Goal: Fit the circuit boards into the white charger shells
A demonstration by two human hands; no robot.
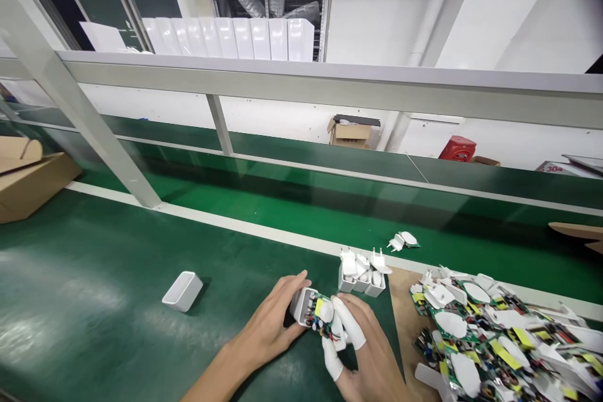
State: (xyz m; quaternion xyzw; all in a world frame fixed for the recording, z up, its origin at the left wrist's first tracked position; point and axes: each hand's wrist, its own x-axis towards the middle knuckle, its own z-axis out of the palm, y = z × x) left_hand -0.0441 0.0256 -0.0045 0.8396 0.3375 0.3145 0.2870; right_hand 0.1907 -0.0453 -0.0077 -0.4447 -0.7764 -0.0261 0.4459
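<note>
My left hand (277, 314) is closed around a white plastic charger housing (300, 306), its open end turned to the right. In my right hand (367, 345), which wears white finger cots on thumb and finger, is a charger circuit board (321, 314) with a yellow patch and small components. The board's left end sits at the mouth of the housing; how far inside it reaches I cannot tell. Just beyond my hands stand several white housings (362, 284) with plug pieces in them. An unfilled white housing (183, 292) lies to the left on the green bench.
A large heap of circuit boards (499, 333) lies on a brown board at the right. One more board assembly (404, 240) rests on the green conveyor belt (264, 204). A metal post (94, 113) rises at the left, near a cardboard box (35, 185).
</note>
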